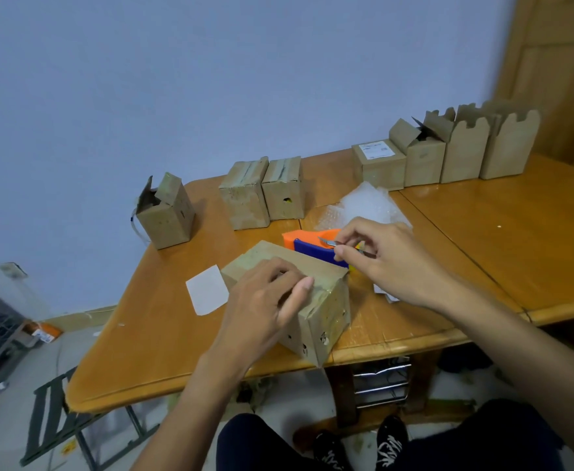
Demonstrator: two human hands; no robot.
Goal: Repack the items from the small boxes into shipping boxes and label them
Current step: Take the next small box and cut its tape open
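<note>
left hand (265,300): on top of the box (326,321), fingers curled over the top flap, thumb along its near edge, holding it down
right hand (394,266): thumb and fingertips pinch a small metal blade (326,241), tip pointing left, just above the box's far edge
box: brown cardboard, lies skewed near the desk's front edge, small holes in its near faces
plastic piece (312,248): orange and blue, right behind the box, under the blade
bubble wrap (363,205): behind the right hand, partly hidden by it
white slip (207,290): flat on the desk, just left of the box
two taped boxes (244,195): side by side, further back
open box (166,212): far left corner, flaps up
labelled box (379,164): back right, closed, white label on top
three open-topped boxes (465,151): in a row right of the labelled box, touching
desk (482,226): orange-brown wood, carries all of it
</note>
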